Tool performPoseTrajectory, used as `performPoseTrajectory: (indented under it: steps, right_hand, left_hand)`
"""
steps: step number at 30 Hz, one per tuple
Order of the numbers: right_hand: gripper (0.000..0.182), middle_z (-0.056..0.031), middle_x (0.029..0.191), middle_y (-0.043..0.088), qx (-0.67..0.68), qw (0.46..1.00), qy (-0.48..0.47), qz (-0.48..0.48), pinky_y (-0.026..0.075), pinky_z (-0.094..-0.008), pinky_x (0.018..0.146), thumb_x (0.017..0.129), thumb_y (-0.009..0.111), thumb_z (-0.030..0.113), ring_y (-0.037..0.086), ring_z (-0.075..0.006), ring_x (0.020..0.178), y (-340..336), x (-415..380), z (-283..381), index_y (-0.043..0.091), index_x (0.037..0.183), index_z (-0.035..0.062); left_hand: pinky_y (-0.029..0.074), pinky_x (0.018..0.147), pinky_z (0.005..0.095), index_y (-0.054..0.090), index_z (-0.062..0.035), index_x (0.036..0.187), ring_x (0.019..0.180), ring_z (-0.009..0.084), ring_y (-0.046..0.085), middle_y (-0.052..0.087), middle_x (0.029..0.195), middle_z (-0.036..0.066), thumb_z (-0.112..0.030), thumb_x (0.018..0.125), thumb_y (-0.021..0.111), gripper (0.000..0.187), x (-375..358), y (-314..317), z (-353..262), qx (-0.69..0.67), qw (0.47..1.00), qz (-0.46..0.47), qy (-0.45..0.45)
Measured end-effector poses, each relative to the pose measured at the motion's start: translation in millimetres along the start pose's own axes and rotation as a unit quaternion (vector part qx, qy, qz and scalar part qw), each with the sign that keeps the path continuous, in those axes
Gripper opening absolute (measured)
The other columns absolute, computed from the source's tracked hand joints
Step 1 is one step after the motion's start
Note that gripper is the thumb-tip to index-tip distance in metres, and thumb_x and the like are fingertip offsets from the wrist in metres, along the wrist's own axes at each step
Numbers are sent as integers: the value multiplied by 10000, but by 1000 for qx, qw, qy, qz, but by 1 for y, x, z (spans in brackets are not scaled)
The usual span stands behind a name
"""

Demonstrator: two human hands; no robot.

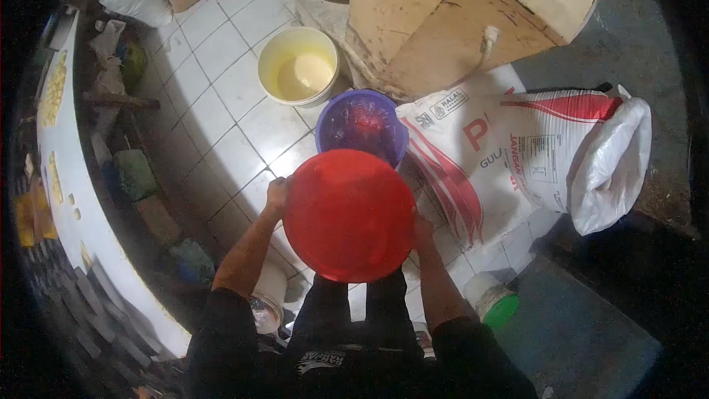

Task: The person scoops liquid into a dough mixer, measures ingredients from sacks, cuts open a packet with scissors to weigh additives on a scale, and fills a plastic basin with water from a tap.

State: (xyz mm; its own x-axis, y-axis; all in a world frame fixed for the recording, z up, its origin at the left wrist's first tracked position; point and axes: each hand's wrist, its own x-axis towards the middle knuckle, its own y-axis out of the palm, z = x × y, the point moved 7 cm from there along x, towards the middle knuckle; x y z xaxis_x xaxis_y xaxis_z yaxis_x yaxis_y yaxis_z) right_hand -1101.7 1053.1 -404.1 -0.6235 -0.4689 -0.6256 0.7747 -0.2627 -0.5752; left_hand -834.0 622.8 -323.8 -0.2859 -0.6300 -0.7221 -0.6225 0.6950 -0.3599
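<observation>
Both hands hold a round red basin [350, 216] in front of the body, above the tiled floor. At its left rim my left hand [278, 196] is closed on the edge. My right hand [422, 232] grips the opposite rim, its fingers partly hidden. Just beyond the basin stands a purple tub [330, 120] with some red inside, partly covered by the red basin. A white bucket [298, 96] with pale yellow contents stands behind the purple tub.
A large white and red sack [473, 155] lies at the right, beside a cardboard box [436, 29]. A white table [81, 192] with small pale pieces runs along the left. Near my legs are a green-lidded container [502, 311] and a white bucket [272, 288].
</observation>
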Motion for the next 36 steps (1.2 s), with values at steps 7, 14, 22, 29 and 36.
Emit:
performPoseTrajectory:
  steps: [7,14,22,29,36]
  right_hand:
    - [542,-115,995,686,-48,998,-44,20,514,-361,762,960,516,503,637,-222,880,-18,-5,24,636,1185,25]
    - [495,-185,1042,680,129,977,168,31,512,-386,778,999,432,458,659,-295,890,-38,11,11,654,1127,35]
    - [380,-210,873,670,-220,954,-201,-20,512,-468,722,980,442,374,656,-347,795,-62,26,44,675,1029,78]
    - [334,-188,847,683,-305,931,-202,3,527,-465,716,893,543,348,673,-343,774,-38,51,48,677,1080,106]
    - [236,-163,852,694,-105,974,38,195,539,-453,705,787,629,246,672,-369,802,-67,20,122,707,939,83]
  left_hand:
    - [527,697,464,633,-62,931,798,369,655,681,817,156,-197,765,602,217,4,22,-30,440,835,40,327]
    - [516,659,468,632,-73,954,757,367,655,681,806,148,-260,798,591,247,16,25,-41,381,843,96,367]
    - [529,795,364,602,-54,1219,926,227,672,704,1018,103,-367,910,563,443,9,17,-82,174,871,221,402]
    - [498,667,305,634,44,968,757,186,615,662,861,100,-160,880,600,225,47,6,-104,-207,940,255,91]
    - [375,434,255,588,-23,902,502,123,485,543,664,40,-133,904,554,114,43,-3,-197,-202,960,193,-10]
